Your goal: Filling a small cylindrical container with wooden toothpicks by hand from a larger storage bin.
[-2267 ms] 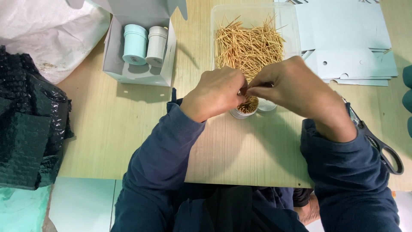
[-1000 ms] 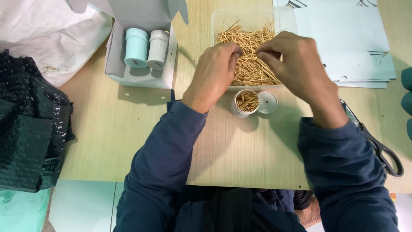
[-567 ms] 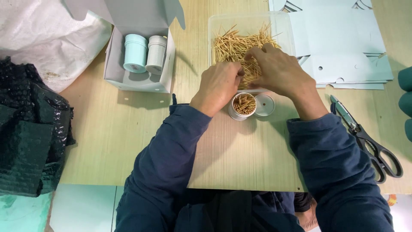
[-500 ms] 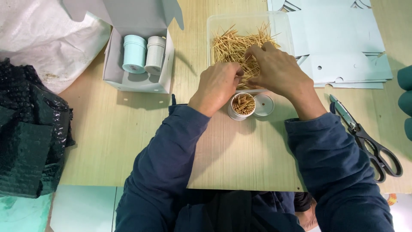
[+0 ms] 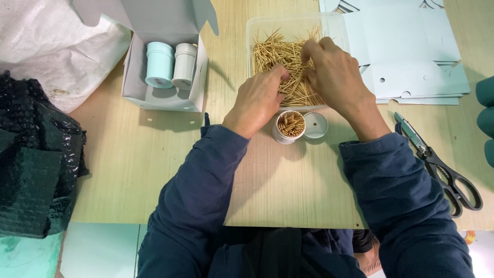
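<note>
Wooden toothpicks (image 5: 288, 56): heaped in clear tray (image 5: 257, 25).
Left hand (image 5: 257, 100): fingers pinched narrow on toothpicks.
Right hand (image 5: 332, 72): fingers curled, gathering toothpicks.
Small tin (image 5: 289, 126): filled, below tray.

Your left hand (image 5: 257, 100) and right hand (image 5: 334, 77) cover the middle of the toothpick pile (image 5: 280, 54), so you cannot tell whether the fingertips pinch any sticks. The clear tray (image 5: 288, 20) is cut off by the top edge. The dark green shapes (image 5: 485, 121) run off the right edge, unidentifiable. The black bag (image 5: 36, 170) is cropped at the left.
</note>
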